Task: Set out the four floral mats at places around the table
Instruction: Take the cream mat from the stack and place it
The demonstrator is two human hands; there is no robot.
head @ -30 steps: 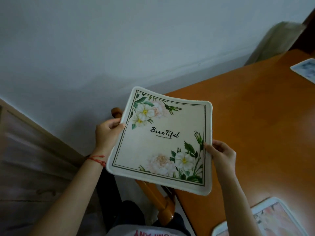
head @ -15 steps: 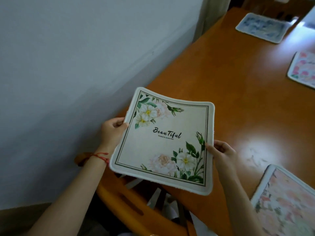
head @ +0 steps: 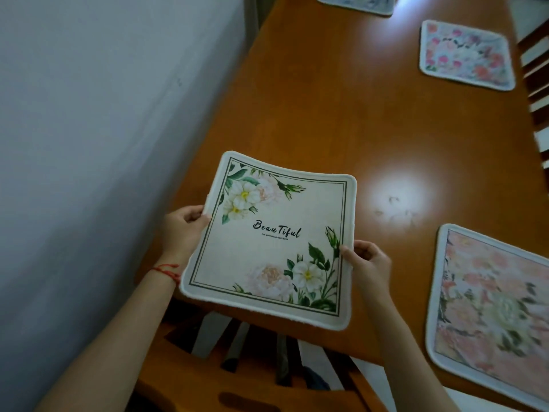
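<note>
A cream mat (head: 273, 239) printed with white flowers and the word "Beautiful" hangs in the air over the near left corner of the orange wooden table (head: 326, 114). My left hand (head: 181, 230) pinches its left edge and my right hand (head: 368, 263) pinches its right edge. Three other floral mats lie flat on the table: a pink one (head: 490, 304) at the near right, a pink and white one (head: 466, 55) further back on the right, and a bluish one (head: 356, 3) at the far end, cut off by the frame.
A grey wall (head: 104, 114) runs close along the table's left side. A wooden chair back (head: 237, 382) stands below the held mat at the near edge. Another chair's slats (head: 537, 93) show at the right edge.
The view has swung from the wall toward the table, bringing the three laid mats into sight. The held mat now hangs over the table's corner, gripped the same way.
</note>
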